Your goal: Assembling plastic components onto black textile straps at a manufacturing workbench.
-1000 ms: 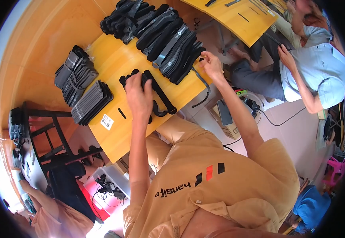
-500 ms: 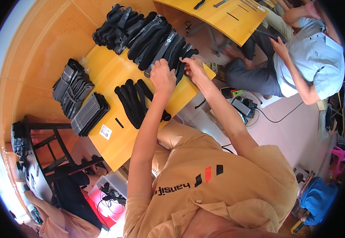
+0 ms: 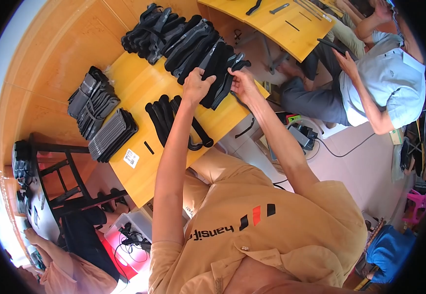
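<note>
My left hand [image 3: 196, 85] and my right hand [image 3: 242, 81] are both closed on a long black padded piece [image 3: 216, 73]. It is the near end of a long row of similar black pieces [image 3: 183, 36] across the yellow table [image 3: 139, 83]. A smaller group of black pieces [image 3: 171, 120] lies flat just below my left wrist, near the table's front edge. Exactly how the fingers grip is partly hidden by the piece itself.
Two stacks of grey-black folded items [image 3: 93, 100] [image 3: 112, 134] sit at the table's left, beside a white label [image 3: 131, 158]. A second yellow table [image 3: 281, 27] holds tools. A seated person in a pale shirt [image 3: 384, 83] is at the right. A black rack [image 3: 51, 171] and a cable bin [image 3: 129, 235] stand lower left.
Both hands moved up from the small group of black pieces and the table edge to the near end of the long row, and closed on a piece there.
</note>
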Action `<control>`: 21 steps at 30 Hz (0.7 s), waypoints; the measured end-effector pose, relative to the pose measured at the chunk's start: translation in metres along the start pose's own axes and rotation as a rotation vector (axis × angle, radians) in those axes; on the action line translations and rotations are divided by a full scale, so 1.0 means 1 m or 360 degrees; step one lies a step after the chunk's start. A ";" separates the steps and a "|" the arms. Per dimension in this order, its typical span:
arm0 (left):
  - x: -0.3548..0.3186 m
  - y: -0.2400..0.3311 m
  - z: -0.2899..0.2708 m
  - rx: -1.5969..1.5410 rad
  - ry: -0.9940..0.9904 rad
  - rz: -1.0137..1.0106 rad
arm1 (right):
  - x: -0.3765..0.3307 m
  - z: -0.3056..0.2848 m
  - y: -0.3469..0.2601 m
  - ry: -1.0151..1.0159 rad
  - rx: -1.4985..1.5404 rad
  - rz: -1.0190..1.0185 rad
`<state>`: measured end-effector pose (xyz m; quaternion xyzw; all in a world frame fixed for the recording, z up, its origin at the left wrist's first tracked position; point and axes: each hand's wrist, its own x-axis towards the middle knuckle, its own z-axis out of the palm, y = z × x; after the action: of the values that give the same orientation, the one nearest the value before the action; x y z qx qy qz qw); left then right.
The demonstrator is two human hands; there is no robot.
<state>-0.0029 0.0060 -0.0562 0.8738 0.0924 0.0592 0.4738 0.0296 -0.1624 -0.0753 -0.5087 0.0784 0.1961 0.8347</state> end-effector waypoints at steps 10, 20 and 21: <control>-0.040 0.061 0.003 0.0885 0.0055 0.0044 | -0.015 0.027 -0.035 -0.0029 -0.0425 -0.0104; 0.002 0.010 -0.047 -0.1114 -0.0370 -0.0407 | -0.010 0.013 -0.041 -0.0283 -0.0548 -0.0394; -0.001 0.007 -0.056 -0.1549 -0.0514 -0.0468 | -0.005 0.004 -0.034 -0.0284 -0.0545 -0.0397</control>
<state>-0.0135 0.0476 -0.0195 0.5287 0.1017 -0.1069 0.8359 0.0387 -0.1742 -0.0439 -0.6294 -0.0935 0.1461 0.7575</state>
